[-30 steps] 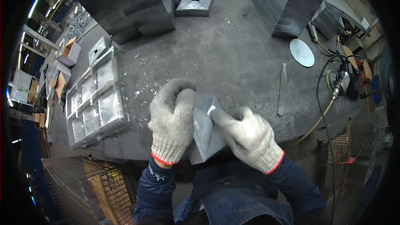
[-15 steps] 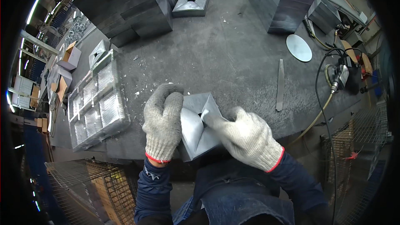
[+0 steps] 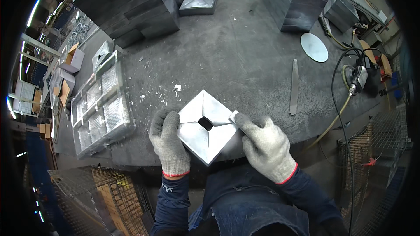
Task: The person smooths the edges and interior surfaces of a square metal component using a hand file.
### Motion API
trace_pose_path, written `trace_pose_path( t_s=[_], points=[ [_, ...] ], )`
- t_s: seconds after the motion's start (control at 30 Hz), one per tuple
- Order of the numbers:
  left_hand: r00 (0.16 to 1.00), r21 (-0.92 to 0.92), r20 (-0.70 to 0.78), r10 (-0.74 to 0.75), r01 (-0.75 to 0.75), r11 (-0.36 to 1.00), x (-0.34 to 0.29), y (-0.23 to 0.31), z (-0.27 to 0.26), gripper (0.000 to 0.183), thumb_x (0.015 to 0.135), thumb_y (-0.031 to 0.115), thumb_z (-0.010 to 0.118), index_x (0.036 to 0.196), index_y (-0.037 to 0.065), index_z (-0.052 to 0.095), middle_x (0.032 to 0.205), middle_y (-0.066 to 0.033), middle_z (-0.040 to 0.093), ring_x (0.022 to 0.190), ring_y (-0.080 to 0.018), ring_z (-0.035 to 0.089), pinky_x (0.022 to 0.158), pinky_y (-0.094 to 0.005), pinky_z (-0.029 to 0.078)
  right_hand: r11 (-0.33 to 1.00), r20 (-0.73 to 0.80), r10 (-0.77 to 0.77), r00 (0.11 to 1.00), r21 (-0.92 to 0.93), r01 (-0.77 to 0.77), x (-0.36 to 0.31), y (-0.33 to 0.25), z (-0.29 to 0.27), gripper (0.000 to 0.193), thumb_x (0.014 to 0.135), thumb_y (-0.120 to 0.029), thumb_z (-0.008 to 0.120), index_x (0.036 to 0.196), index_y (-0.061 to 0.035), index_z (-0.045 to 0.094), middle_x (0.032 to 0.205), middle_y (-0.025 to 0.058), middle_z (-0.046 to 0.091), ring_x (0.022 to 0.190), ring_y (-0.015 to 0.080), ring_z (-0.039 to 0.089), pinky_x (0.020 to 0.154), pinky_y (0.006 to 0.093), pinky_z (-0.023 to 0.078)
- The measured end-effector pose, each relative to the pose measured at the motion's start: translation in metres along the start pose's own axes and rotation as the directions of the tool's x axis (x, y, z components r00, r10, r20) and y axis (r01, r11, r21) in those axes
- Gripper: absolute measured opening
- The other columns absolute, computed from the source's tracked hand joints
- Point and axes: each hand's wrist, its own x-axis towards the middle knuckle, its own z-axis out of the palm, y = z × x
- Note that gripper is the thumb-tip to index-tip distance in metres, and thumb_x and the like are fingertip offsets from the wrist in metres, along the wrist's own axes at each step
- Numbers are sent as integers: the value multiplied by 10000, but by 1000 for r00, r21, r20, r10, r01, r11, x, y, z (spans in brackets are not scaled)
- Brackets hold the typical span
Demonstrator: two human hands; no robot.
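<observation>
A square metal piece (image 3: 191, 134) with four sloping, creased faces and a dark hole in its middle sits at the table's near edge, turned corner-up. My left hand (image 3: 169, 142), in a grey-white knitted glove, is closed around its left corner. On the opposite side my gloved right hand (image 3: 267, 146) pinches a small white scrap (image 3: 233, 115) between thumb and fingers, at the piece's right corner. The curled fingers partly hide that scrap. Several white flakes (image 3: 177, 88) lie on the table beyond my left hand.
Stacked metal blocks (image 3: 127, 8) and another stack (image 3: 302, 0) stand at the back, with a similar square piece (image 3: 198, 3) between them. A film-wrapped tray (image 3: 103, 105) lies left. Rightward are a flat strip (image 3: 294, 88), an oval disc (image 3: 314, 47) and a hosed sander (image 3: 356, 78).
The metal piece has turned and its creased face is now more fully in view. My right hand has moved from its centre to the right corner. A larger white flake now shows on the table.
</observation>
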Motion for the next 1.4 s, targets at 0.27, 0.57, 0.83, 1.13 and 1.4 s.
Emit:
trace_pose_path(
  t_s=[0.27,0.57,0.83,1.13,1.4],
  points=[
    [1000,60,0,-17,17,998,-6,5,1,193,1076,53,747,1229,-33,829,1109,-86,820,995,-163,756,933,-336,613,970,214,-199,956,179,162,-26,-43,13,532,984,-122,837,1509,-205,813,782,52,627,632,254,695,539,441,587],
    [997,49,21,-68,67,997,-4,10,0,215,1084,91,740,1251,-29,804,1095,-86,796,983,-157,741,908,-325,606,977,-79,-110,991,-190,93,10,7,7,519,984,-39,821,1484,-179,808,813,122,625,654,304,698,542,475,555],
    [987,161,-5,-161,160,974,-11,9,-7,346,1074,163,770,1354,-40,781,1189,-104,771,1090,-181,707,960,-335,584,993,-95,-63,994,92,72,9,14,-7,647,927,54,809,1537,-163,787,1095,223,763,879,381,800,753,487,656],
    [853,280,415,-316,211,937,36,22,-41,318,1064,166,703,1261,-31,856,1156,-71,813,1051,-165,723,944,-306,578,832,145,-438,887,439,339,3,8,-32,542,877,19,840,1407,-95,839,840,128,725,664,320,722,577,465,565],
    [821,363,393,-415,277,890,31,23,-33,310,1040,165,778,1260,-41,851,1115,-91,821,999,-156,741,923,-308,591,944,90,-330,940,22,329,39,11,1,417,958,-64,821,1363,-163,844,955,132,799,803,354,762,722,495,611]
  ],
)
